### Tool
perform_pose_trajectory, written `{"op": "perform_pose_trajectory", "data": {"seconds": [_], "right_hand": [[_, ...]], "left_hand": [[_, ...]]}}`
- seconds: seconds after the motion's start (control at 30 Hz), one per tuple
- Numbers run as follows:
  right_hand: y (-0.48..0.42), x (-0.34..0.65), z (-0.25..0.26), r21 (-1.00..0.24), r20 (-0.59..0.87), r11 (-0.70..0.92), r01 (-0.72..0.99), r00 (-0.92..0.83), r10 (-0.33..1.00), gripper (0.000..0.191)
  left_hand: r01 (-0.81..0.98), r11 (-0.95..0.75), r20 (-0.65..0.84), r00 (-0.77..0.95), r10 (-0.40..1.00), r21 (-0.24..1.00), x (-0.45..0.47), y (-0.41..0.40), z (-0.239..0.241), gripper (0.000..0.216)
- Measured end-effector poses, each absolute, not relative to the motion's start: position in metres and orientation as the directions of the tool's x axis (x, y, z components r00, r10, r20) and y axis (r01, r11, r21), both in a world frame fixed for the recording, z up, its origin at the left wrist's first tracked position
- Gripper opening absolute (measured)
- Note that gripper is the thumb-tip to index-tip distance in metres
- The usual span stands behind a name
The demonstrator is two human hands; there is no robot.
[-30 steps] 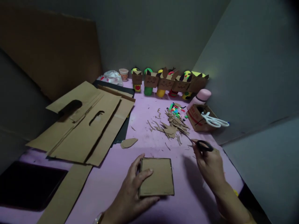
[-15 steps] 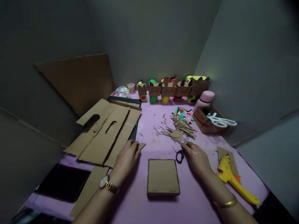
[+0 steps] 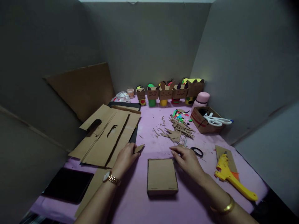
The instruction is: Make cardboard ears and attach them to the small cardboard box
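Note:
My left hand (image 3: 126,157) pinches a small pointed piece of cardboard (image 3: 139,148) a little above the table. My right hand (image 3: 188,160) has let its fingers reach forward and apart, with nothing visible in them. Between both hands lies a flat square cardboard box (image 3: 162,176) with dark edges. Just right of my right hand rests a black loop (image 3: 196,151), its kind unclear. Beyond the fingers are a pile of cardboard strips (image 3: 183,128) and colourful scraps (image 3: 180,115).
Large cardboard sheets (image 3: 105,137) and a black tablet (image 3: 68,185) lie on the left. At right are a yellow glue gun (image 3: 230,179), a small box (image 3: 201,124) holding white scissors (image 3: 216,120), and a pink bottle (image 3: 202,99). Cardboard-faced figures (image 3: 165,93) line the back.
The black loop has shifted to the right. My right hand has moved left, toward the box. My left hand still holds the cardboard piece. The view has tilted up slightly.

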State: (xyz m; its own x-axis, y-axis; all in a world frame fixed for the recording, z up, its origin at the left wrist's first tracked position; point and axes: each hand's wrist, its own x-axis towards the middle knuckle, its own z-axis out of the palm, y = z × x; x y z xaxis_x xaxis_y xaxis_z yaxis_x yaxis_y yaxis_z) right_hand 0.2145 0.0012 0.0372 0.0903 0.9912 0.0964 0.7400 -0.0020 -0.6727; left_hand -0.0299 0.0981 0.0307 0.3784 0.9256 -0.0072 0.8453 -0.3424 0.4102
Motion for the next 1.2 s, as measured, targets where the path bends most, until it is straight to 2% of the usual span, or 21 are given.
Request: {"op": "perform_pose_trajectory", "data": {"seconds": [0.07,0.13,0.2,0.27,0.37,0.47,0.57,0.7,0.8,0.93,0.97,1.03,1.13,1.2], "right_hand": [[0.026,0.204,0.048,-0.72,-0.01,-0.02,0.694,0.018,1.0,0.023],[0.055,0.192,0.054,-0.75,-0.19,-0.087,0.655,-0.086,0.978,0.019],[0.083,0.179,0.054,-0.743,-0.383,-0.196,0.64,-0.167,0.908,0.026],[0.104,0.166,0.05,-0.726,-0.512,-0.277,0.63,-0.224,0.829,0.024],[0.122,0.15,0.042,-0.722,-0.599,-0.344,0.601,-0.293,0.745,0.026],[0.129,0.141,0.035,-0.736,-0.617,-0.383,0.558,-0.322,0.718,0.028],[0.13,0.145,0.033,-0.785,-0.566,-0.386,0.484,-0.309,0.764,0.027],[0.114,0.172,0.044,-0.893,-0.384,-0.299,0.337,-0.224,0.896,0.02],[0.079,0.202,0.06,-0.955,-0.225,-0.196,0.222,-0.113,0.968,0.021],[0.011,0.228,0.086,-0.981,-0.118,-0.112,0.16,-0.028,0.993,0.022],[-0.006,0.23,0.091,-0.976,-0.047,-0.038,0.216,-0.037,0.998,0.019],[-0.033,0.231,0.101,-0.925,0.047,0.068,0.374,-0.065,0.997,0.012],[-0.055,0.224,0.108,-0.791,0.127,0.193,0.581,-0.154,0.98,0.013],[-0.06,0.221,0.108,-0.698,0.133,0.246,0.672,-0.215,0.967,0.017]], "left_hand": [[0.847,-0.345,-0.01,0.381,0.924,0.405,-0.029,0.099,0.031,0.013],[0.85,-0.341,-0.009,0.376,0.927,0.401,-0.029,0.099,0.031,0.015],[0.854,-0.333,-0.007,0.366,0.93,0.399,-0.029,0.098,0.031,0.016],[0.856,-0.326,0.0,0.356,0.934,0.401,-0.03,0.096,0.03,0.016],[0.853,-0.324,0.024,0.345,0.938,0.408,-0.029,0.093,0.029,0.015],[0.846,-0.33,0.047,0.343,0.938,0.418,-0.028,0.091,0.025,0.014],[0.834,-0.337,0.066,0.344,0.937,0.437,-0.029,0.092,0.022,0.014],[0.804,-0.337,0.109,0.327,0.939,0.491,-0.035,0.095,0.019,0.018],[0.766,-0.327,0.16,0.287,0.944,0.554,-0.039,0.091,0.02,0.029],[0.692,-0.321,0.202,0.251,0.947,0.647,-0.038,0.06,0.023,0.034],[0.66,-0.331,0.203,0.265,0.943,0.675,-0.037,0.049,0.024,0.033],[0.528,-0.461,0.273,0.396,0.877,0.714,-0.032,0.025,0.026,0.034],[0.457,-0.621,0.343,0.553,0.759,0.637,-0.022,-0.004,0.026,0.053],[0.44,-0.691,0.373,0.61,0.699,0.574,-0.015,-0.014,0.024,0.057]]}}
